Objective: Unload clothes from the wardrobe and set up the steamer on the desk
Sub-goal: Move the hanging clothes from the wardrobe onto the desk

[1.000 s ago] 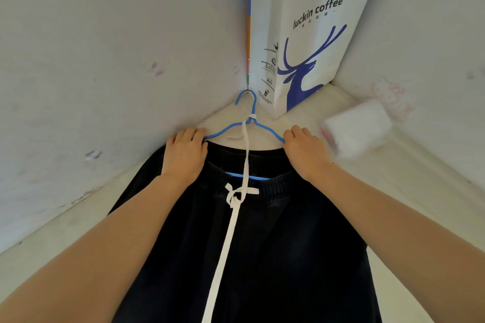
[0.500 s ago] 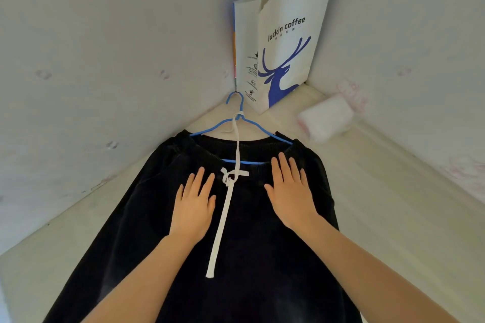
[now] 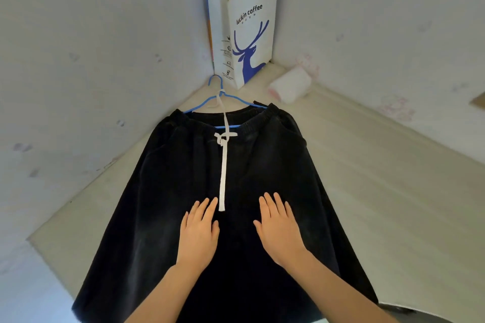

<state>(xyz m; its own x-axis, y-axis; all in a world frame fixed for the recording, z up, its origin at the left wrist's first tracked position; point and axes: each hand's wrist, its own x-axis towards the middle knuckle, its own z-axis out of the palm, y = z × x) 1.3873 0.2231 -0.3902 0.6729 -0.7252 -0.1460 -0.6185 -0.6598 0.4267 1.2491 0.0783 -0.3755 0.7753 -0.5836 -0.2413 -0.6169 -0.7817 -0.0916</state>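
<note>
A pair of black trousers [image 3: 262, 165] lies flat on the pale desk [image 3: 380, 178], its elastic waistband toward the corner. A blue wire hanger [image 3: 220, 98] is threaded through the waistband, its hook pointing at the corner. A white drawstring [image 3: 224, 173] runs down the middle of the fabric. My left hand [image 3: 199, 233] rests flat on the cloth just left of the drawstring's end, fingers straight. My right hand [image 3: 278, 231] presses flat on the cloth to the right of it. No steamer is in view.
A white paper bag with a blue deer print [image 3: 246, 34] stands in the corner where two pale walls meet. A white roll of tissue [image 3: 290, 85] lies beside it on the right. The desk's left edge [image 3: 49, 249] is close to the trousers.
Both hands left the hanger's shoulders and slid down the trousers toward me, now flat near the drawstring's end. The view pulled back from the corner.
</note>
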